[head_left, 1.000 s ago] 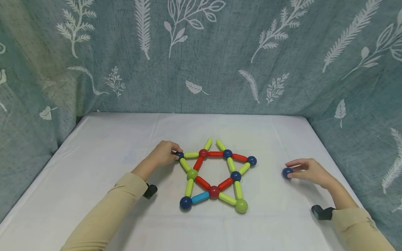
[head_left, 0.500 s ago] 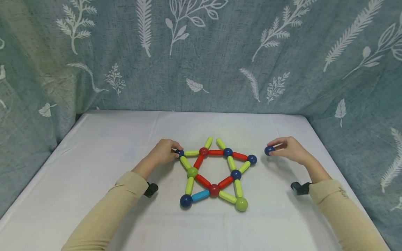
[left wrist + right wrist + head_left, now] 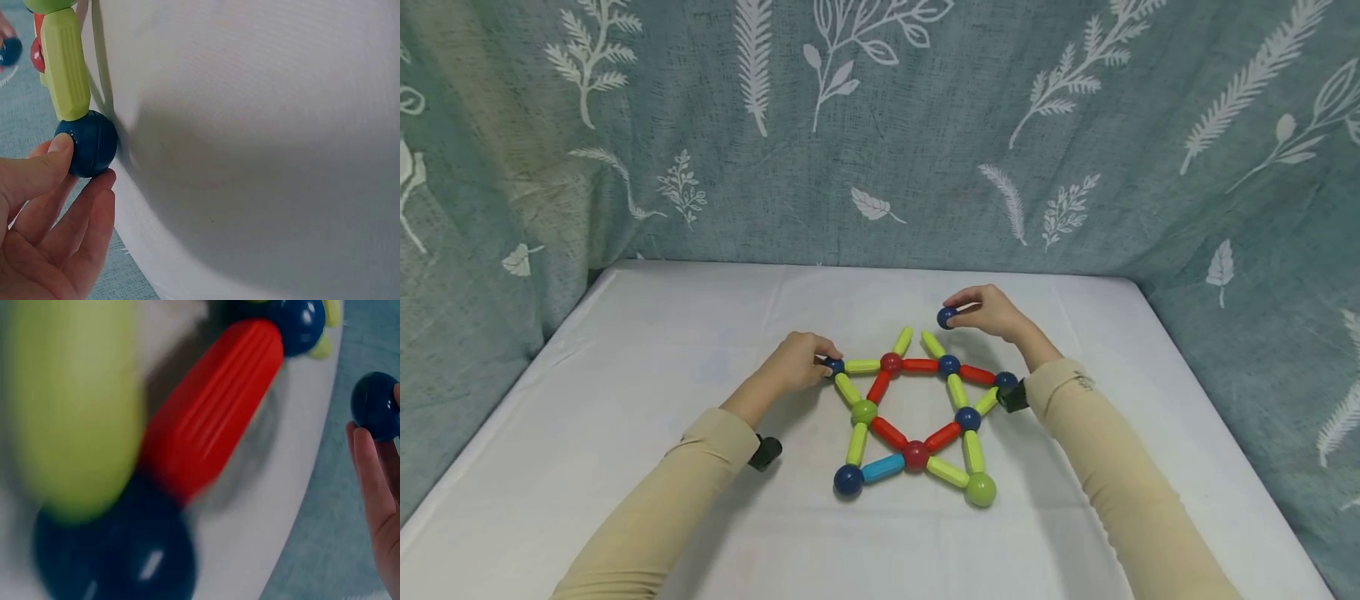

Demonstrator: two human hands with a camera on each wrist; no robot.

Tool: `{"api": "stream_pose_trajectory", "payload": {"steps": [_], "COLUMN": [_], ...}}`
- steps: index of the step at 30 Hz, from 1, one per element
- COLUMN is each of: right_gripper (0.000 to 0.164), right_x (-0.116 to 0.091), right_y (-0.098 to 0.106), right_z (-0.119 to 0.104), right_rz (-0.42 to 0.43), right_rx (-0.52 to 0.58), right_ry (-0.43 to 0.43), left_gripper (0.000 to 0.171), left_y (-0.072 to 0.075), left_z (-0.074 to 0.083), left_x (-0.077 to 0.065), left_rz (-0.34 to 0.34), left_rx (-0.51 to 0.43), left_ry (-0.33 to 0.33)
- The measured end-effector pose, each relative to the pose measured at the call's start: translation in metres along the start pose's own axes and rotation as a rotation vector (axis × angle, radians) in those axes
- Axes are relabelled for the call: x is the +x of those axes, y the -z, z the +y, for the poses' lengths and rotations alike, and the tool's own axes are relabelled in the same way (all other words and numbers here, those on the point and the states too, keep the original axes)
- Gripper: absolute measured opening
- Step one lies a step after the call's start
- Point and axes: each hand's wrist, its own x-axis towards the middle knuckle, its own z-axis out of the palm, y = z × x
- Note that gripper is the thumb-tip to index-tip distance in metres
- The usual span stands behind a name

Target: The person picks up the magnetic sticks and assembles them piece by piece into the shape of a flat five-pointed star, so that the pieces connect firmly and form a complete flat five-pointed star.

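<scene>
A star-shaped frame of rods and balls lies on the white table. My left hand [image 3: 797, 363] pinches the dark blue ball [image 3: 94, 144] at its left corner, where a yellow-green rod [image 3: 66, 62] joins it. Behind the frame, my right hand [image 3: 988, 312] holds a loose dark blue ball [image 3: 947, 317] between thumb and fingers. That ball is above and beyond the free ends of two yellow-green rods, the left rod [image 3: 903, 339] and the right rod [image 3: 932, 344], apart from both. In the right wrist view the hand is partly cut off at the edge.
Red rods [image 3: 920, 365] form most of the inner ring. A light blue rod [image 3: 883, 468] links the front-left blue ball [image 3: 848, 481] to a red ball [image 3: 915, 455]. A green ball [image 3: 981, 489] marks the front right. A patterned curtain [image 3: 880, 167] hangs behind the table [image 3: 587, 400].
My right hand has carried the loose blue ball leftward and away from me, from the table's right side to behind the frame. My left hand stays on its corner ball.
</scene>
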Motion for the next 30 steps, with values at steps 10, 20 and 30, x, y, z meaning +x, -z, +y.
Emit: {"api": "stream_pose_trajectory", "payload": {"steps": [10, 20, 30], "right_gripper": [0.030, 0.029, 0.025], "right_x": [0.032, 0.039, 0.066], "right_y": [-0.029, -0.034, -0.042], "right_z": [-0.026, -0.030, -0.005], "right_rz": [-0.009, -0.114, -0.196], "right_rx": [-0.081, -0.230, -0.314], "right_ry": [-0.068, -0.075, -0.043], "left_gripper": [0.023, 0.023, 0.022], "left_y": [0.002, 0.002, 0.003], "left_z": [0.000, 0.000, 0.002], "left_x": [0.000, 0.002, 0.000], "left_rz": [-0.013, -0.018, -0.013], "left_rx": [-0.001, 0.004, 0.016], "left_ry": [0.008, -0.004, -0.019]}}
